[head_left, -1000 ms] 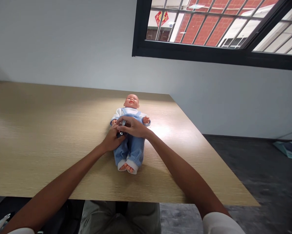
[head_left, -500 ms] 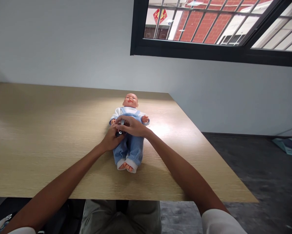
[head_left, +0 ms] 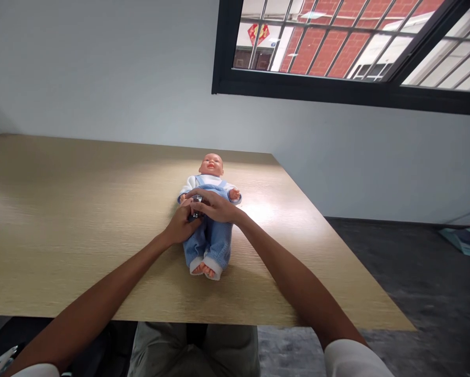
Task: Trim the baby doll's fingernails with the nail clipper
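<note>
A baby doll (head_left: 208, 251) in blue overalls and a white top lies on its back, its feet toward me. Over its belly my two hands meet, fingers curled close together. Between them shows a small shiny metal nail clipper (head_left: 196, 199), partly covered by fingers. My right hand (head_left: 217, 207) is closed on the clipper, thumb and forefinger around it. From the other side my left hand (head_left: 179, 224) reaches in, closed beside the doll's hand (head_left: 183, 197) and touching the clipper area. What lies inside its fingers is hidden.
The doll rests on a light wooden table (head_left: 81, 225), whose right edge slants toward me. Behind the table is a pale wall (head_left: 101, 68) with a dark-framed barred window (head_left: 297, 86). Dark floor (head_left: 395, 272) shows at right, with a bluish object (head_left: 466, 241) on it.
The view has tipped slightly, so everything sits a little lower. Both hands stay together over the doll, and the clipper has shifted only slightly between the fingers.
</note>
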Available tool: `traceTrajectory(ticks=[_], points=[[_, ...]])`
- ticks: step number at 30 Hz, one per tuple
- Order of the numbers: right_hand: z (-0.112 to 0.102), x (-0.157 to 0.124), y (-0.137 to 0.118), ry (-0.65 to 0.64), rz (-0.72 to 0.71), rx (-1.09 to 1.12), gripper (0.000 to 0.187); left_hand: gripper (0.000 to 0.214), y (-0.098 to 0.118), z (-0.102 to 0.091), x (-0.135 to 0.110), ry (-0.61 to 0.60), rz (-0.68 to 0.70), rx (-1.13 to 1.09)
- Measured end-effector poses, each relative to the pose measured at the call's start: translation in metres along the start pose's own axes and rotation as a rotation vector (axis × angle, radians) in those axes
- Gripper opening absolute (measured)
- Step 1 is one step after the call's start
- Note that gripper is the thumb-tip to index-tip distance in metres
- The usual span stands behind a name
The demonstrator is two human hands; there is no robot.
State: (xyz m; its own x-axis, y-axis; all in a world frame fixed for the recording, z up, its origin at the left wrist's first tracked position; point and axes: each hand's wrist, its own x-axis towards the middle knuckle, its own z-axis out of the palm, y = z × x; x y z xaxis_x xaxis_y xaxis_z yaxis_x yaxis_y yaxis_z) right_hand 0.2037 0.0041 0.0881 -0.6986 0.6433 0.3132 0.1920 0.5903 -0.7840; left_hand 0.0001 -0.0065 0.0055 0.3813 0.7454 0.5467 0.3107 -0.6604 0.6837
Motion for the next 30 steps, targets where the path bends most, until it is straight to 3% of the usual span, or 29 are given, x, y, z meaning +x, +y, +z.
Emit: traceTrajectory(ticks=[12, 21, 30], points=[[0.0, 0.0, 0.001, -0.029, 0.003, 0.083, 0.028, 0.012, 0.002, 0.001, 0.0, 0.006, 0.024, 0.011], [0.001, -0.001, -0.007, 0.035, 0.097, 0.056, 0.028, 0.027, 0.007, 0.001, 0.002, -0.009, 0.005, 0.007], [0.001, -0.001, -0.006, 0.034, 0.102, 0.057, 0.034, 0.03, 0.007, 0.003, 0.002, 0.002, 0.011, 0.019]])
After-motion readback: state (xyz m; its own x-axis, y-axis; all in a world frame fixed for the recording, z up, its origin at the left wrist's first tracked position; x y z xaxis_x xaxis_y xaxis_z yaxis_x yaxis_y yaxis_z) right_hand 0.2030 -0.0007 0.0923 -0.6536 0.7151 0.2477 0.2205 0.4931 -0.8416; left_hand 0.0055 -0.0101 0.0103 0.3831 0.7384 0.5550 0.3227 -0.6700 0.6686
